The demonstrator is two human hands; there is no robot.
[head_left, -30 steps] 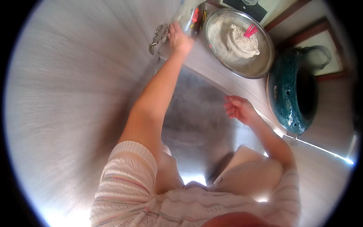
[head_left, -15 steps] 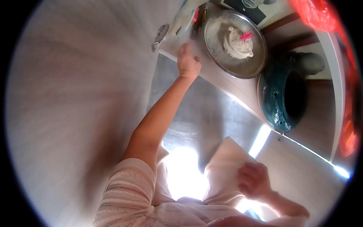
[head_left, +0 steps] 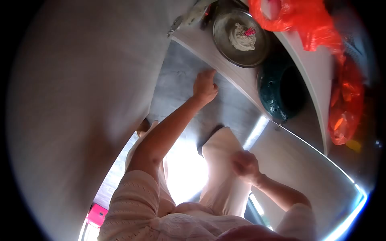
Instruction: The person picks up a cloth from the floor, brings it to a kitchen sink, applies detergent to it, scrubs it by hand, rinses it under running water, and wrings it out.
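My left hand (head_left: 206, 86) is at the end of the outstretched arm, over the grey floor just short of the pale shelf's edge (head_left: 237, 78). Its fingers look curled, but what they hold, if anything, does not show. My right hand (head_left: 245, 165) hangs in front of the pale trousers (head_left: 221, 152), its fingers curled in and blurred. Beyond the left hand, a round metal tray (head_left: 229, 54) on the shelf bears a whitish pot (head_left: 242, 39) with pink sticks (head_left: 250, 31) standing in it.
A dark green glazed pot (head_left: 271, 90) stands on the shelf right of the tray. Red plastic bags (head_left: 317, 30) hang at the upper right. A pale wall or panel (head_left: 80, 92) fills the left side. Low at the left is a pink object (head_left: 96, 215).
My left hand has drawn back from the shelf's far-left end to above the floor. My right hand has moved up and left in view. The camera view has shifted, showing more red bags.
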